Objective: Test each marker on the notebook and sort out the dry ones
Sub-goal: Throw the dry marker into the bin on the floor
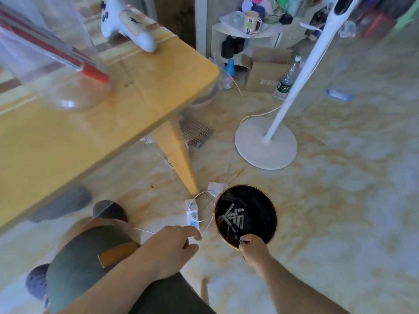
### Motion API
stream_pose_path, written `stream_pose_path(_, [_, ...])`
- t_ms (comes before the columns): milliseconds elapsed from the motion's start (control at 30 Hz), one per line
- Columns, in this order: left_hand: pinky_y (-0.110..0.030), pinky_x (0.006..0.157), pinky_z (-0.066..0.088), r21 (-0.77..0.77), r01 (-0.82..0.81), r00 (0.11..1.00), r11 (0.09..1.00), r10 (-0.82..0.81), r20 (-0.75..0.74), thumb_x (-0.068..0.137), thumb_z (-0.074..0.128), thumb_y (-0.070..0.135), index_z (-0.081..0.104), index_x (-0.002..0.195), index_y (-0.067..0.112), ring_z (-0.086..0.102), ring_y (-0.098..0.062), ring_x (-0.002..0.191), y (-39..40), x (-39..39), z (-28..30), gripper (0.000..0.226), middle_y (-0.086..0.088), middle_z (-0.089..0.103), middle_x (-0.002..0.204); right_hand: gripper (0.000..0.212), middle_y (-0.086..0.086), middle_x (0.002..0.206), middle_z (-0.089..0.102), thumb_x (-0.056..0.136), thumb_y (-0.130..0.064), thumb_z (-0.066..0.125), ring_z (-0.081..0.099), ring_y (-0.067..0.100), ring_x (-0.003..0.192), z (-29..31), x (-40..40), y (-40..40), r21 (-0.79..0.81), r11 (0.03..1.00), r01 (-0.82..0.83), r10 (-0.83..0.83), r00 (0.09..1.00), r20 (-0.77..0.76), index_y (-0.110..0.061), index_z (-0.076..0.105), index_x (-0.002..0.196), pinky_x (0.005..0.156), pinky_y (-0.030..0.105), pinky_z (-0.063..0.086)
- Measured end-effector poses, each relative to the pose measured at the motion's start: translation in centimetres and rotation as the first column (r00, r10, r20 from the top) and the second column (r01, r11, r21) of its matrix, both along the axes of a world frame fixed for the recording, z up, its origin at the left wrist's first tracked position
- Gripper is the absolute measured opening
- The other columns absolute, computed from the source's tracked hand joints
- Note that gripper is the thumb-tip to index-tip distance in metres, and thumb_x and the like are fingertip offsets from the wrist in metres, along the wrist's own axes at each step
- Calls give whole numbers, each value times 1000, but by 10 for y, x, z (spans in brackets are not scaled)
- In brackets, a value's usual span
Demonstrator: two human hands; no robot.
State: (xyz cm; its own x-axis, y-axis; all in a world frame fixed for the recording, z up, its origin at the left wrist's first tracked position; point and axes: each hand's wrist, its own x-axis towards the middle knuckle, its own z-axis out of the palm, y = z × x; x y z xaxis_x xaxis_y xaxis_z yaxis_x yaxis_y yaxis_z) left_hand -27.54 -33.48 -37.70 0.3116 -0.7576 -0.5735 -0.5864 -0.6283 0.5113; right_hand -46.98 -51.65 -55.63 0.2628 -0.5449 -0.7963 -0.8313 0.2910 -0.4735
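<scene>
A round black bin with a gold rim (273, 214) stands on the floor to the right of the table leg, with several white and dark markers (233, 217) lying in it. My right hand (255, 250) hovers over the bin's near rim, fingers pinched on a small dark marker (243, 241) seen end-on. My left hand (172, 250) hangs above my knee, left of the bin, fingers loosely apart and holding nothing. On the table at the upper left a clear plastic container (52, 64) holds red markers (90, 71). The notebook is out of view.
The yellow wooden table (95, 137) fills the left, with a white game controller (127, 26) at its far edge. A white power strip (192, 215) with cables lies beside the bin. A fan's white round base (266, 143), a cardboard box (265, 75) and bottles stand further back.
</scene>
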Motion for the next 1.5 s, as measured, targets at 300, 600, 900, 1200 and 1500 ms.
stream_pose_path(300, [-27, 79, 47, 77, 62, 997, 995, -59, -46, 100, 45, 47, 56, 125, 46, 58, -6, 89, -13, -2, -9, 28, 15, 63, 93, 34, 7, 121, 54, 94, -3, 49, 62, 21, 96, -13, 5, -9, 32, 999, -31, 31, 1000, -3, -20, 63, 120, 73, 28, 62])
stream_pose_path(600, [-23, 69, 42, 48, 36, 998, 998, -33, -55, 100, 45, 47, 57, 123, 47, 59, -6, 85, -7, 1, -7, 25, 13, 63, 88, 37, 10, 122, 55, 95, 4, 46, 60, 24, 104, -15, -1, -8, 46, 998, 32, -32, 999, -5, -20, 64, 117, 79, 32, 62])
stream_pose_path(900, [-23, 70, 43, 38, 14, 998, 999, -12, -53, 101, 45, 46, 57, 124, 45, 58, -6, 82, 5, 5, 1, 25, 13, 63, 89, 37, 10, 122, 57, 93, 1, 47, 62, 25, 102, -15, 3, -6, -20, 999, -42, 41, 999, -27, -22, 63, 118, 80, 36, 64])
stream_pose_path(1200, [-28, 65, 39, -77, 115, 993, 990, -115, 8, 103, 44, 42, 53, 126, 43, 51, -8, 75, -29, -14, 29, 25, 13, 54, 77, 33, -3, 107, 63, 98, -10, 52, 62, 10, 90, 2, 25, -25, -176, 958, -227, 217, 974, -71, -22, 63, 127, 66, 23, 50])
stream_pose_path(1500, [-38, 88, 42, 109, 382, 923, 918, -385, 7, 105, 42, 25, 45, 134, 44, 52, -20, 121, -90, -44, 1, 36, 6, 52, 128, 12, 5, 83, 67, 94, -11, 51, 63, 23, 73, -54, 57, -50, -172, 939, -297, 274, 951, -144, -15, 62, 89, 66, 40, 52])
